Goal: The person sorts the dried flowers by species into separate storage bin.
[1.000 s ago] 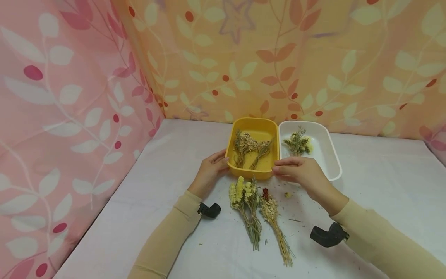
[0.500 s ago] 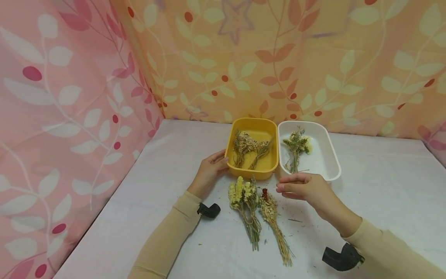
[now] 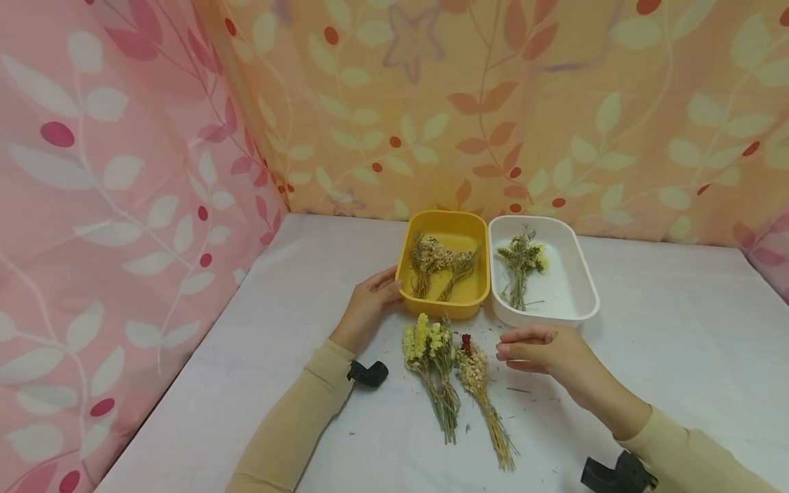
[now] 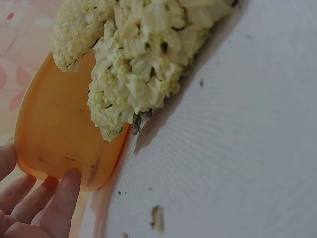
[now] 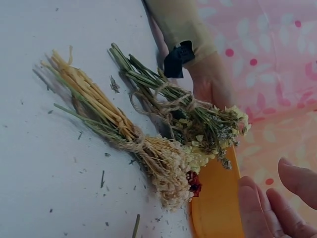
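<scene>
My left hand (image 3: 368, 308) rests against the near left corner of a yellow bin (image 3: 445, 311), its fingers lying along the outer wall. In the left wrist view the fingertips (image 4: 69, 181) touch that wall. My right hand (image 3: 548, 352) hovers holding nothing near the white bin's (image 3: 587, 294) front edge, fingers loosely bent. Two bundles of dried flowers (image 3: 434, 253) lie in the yellow bin. Below it lie yellow-flowered dried bunches (image 3: 427, 342), tied with twine, and a beige dried flower bunch (image 3: 473, 370) with a red bloom on top.
The white bin stands right beside the yellow one and contains a green and yellow dried bunch (image 3: 520, 260). Bits of stem (image 3: 518, 390) are scattered over the white table (image 3: 296, 438). Patterned cloth (image 3: 345, 103) hangs behind and at the left.
My right hand has left the yellow bin's right front corner and moved toward me and to the right, uncovering the bunch in the white bin. My left hand keeps its place.
</scene>
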The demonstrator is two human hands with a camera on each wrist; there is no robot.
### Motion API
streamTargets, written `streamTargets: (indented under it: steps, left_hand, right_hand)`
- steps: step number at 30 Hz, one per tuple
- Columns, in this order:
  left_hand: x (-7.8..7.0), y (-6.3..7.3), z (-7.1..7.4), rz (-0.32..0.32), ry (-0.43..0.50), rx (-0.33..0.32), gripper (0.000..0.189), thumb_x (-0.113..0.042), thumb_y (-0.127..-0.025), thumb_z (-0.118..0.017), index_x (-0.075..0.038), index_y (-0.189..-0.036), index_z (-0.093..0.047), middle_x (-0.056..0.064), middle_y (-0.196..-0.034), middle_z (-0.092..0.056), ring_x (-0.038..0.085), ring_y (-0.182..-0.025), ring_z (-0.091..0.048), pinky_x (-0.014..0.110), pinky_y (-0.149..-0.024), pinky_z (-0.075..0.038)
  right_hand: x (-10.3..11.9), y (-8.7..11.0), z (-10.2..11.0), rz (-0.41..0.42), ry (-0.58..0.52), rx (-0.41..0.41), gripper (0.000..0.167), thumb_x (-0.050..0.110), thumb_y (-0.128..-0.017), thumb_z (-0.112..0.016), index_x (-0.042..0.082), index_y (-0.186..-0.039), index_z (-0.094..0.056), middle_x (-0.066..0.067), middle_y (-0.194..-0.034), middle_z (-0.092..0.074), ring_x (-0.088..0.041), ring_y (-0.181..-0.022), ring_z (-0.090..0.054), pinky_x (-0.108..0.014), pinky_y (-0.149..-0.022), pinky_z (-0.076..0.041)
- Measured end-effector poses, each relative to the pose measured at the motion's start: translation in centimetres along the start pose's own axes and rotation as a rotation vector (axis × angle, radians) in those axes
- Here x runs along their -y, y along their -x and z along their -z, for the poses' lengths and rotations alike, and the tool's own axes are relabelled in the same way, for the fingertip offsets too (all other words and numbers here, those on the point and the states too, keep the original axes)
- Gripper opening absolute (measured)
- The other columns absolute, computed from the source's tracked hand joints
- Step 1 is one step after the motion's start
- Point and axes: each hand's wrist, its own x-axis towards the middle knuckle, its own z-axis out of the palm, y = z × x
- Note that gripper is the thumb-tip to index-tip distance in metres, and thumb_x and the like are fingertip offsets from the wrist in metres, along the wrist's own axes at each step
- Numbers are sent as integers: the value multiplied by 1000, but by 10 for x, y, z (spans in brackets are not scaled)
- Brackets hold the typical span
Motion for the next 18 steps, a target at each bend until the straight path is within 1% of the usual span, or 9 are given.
streamTargets:
  steps: [6,10,15,18]
  left_hand:
    - [1,0,1,11,-7,-16,52,-13,-100,-60,-6,-149,-44,14,-150,-50,32,-132,-56,34,-102,-56]
    - [1,0,0,14,-9,-21,51,-12,-100,-60,-7,-148,-46,14,-150,-51,31,-131,-57,33,-102,-56]
    - [1,-1,1,-4,-9,-7,51,-14,-100,-59,-7,-149,-45,14,-152,-49,30,-133,-55,34,-104,-54]
    - [0,-1,0,4,-5,-8,51,-14,-100,-60,-7,-149,-45,13,-152,-48,30,-133,-55,34,-105,-54]
  right_hand:
    - [-7,3,-2,-39,1,14,39,21,-91,-73,-6,-118,-67,-2,-103,-77,-9,-93,-73,-30,-88,-62]
    - [-11,4,-3,-56,-28,45,42,20,-92,-73,-9,-122,-65,-3,-105,-76,-10,-93,-73,-32,-88,-62]
    - [-14,5,-5,-65,-45,61,45,21,-91,-73,-9,-123,-63,-1,-104,-75,-10,-93,-73,-32,-88,-62]
    - [-19,7,-6,-76,-39,76,44,22,-91,-73,-8,-121,-64,1,-102,-76,-9,-92,-73,-30,-88,-62]
